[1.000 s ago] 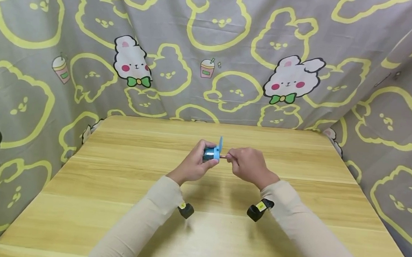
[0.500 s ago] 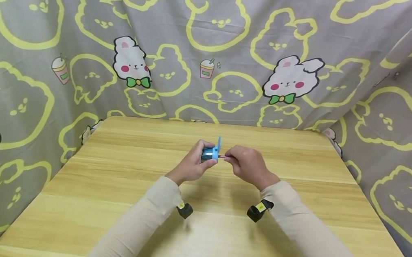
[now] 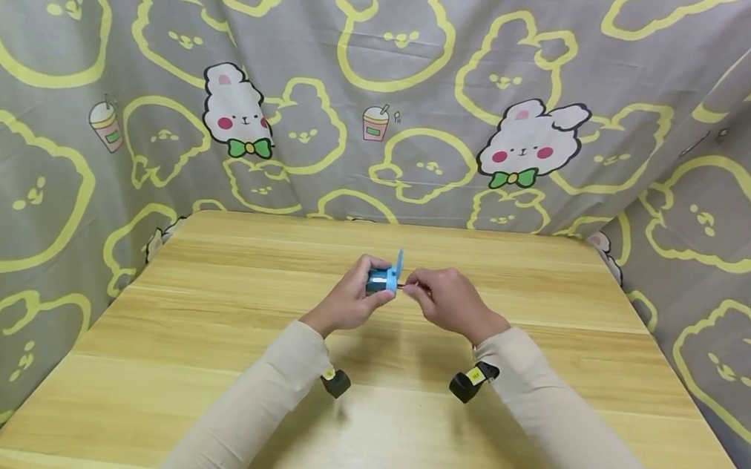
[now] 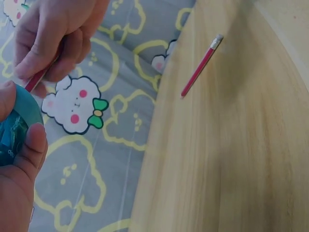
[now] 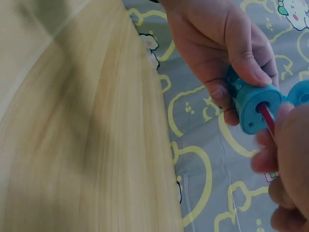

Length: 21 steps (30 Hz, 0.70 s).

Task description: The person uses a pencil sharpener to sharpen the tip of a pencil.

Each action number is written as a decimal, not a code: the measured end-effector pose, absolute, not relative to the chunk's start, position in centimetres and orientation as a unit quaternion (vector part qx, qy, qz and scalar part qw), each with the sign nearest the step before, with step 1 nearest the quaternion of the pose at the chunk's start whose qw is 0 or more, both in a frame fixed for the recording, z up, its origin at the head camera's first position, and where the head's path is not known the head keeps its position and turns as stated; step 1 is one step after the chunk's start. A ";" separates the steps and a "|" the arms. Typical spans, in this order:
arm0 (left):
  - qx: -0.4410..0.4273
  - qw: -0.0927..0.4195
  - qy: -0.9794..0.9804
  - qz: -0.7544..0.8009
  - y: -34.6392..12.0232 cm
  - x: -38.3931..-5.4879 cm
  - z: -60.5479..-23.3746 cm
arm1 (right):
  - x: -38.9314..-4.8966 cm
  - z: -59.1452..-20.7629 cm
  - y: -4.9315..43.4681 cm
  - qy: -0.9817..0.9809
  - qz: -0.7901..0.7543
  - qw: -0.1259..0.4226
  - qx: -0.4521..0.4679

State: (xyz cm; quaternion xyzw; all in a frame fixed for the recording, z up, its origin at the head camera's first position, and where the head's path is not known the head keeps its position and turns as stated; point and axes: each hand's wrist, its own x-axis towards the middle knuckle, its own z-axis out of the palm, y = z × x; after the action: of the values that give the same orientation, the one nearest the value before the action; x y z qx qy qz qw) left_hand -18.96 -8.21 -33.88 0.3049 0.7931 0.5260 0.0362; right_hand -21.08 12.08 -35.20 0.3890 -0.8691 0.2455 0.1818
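Observation:
A blue pencil sharpener (image 3: 381, 280) with a see-through body and a raised flip lid (image 5: 300, 93) is gripped between the thumb and fingers of my left hand (image 3: 353, 296). In the right wrist view, a red pencil (image 5: 266, 119) enters one hole in the sharpener's end face. The fingers of my right hand (image 3: 453, 299) curl round that pencil and hide most of it. Both hands are above the table, close together. On the tabletop in the left wrist view lies a second red pencil (image 4: 200, 67) with a pale eraser end; the head view does not show it.
The wooden table (image 3: 156, 364) spreads under both forearms. Behind it and along its sides hangs a grey curtain (image 3: 423, 67) with yellow outlines and cartoon animals. Small black cameras (image 3: 336, 382) sit at the wrists, above the table surface.
My right hand has shifted slightly left toward the sharpener, its fingers and wrist turning a little, and less of the pencil shows. My left hand stays nearly in place.

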 end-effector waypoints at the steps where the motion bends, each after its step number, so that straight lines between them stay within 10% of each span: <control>1: 0.303 0.036 0.794 0.526 -8.3 -19.0 -33.9 | -21.1 -35.2 12.1 -0.864 0.257 0.184 0.393; 12: 0.314 0.032 0.786 0.531 -8.2 -19.1 -34.1 | -21.4 -35.8 11.9 -0.840 0.197 0.307 0.403; 21: 0.327 0.028 0.786 0.525 -8.1 -18.7 -33.7 | -21.1 -35.4 11.8 -0.877 0.177 0.233 0.382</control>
State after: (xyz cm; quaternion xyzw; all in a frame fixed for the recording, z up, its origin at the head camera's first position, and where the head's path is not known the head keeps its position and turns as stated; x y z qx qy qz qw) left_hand -18.69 -8.05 -33.71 0.3266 0.7856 0.5247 0.0280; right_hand -21.13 11.84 -35.42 0.3821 -0.8766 0.1765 0.2333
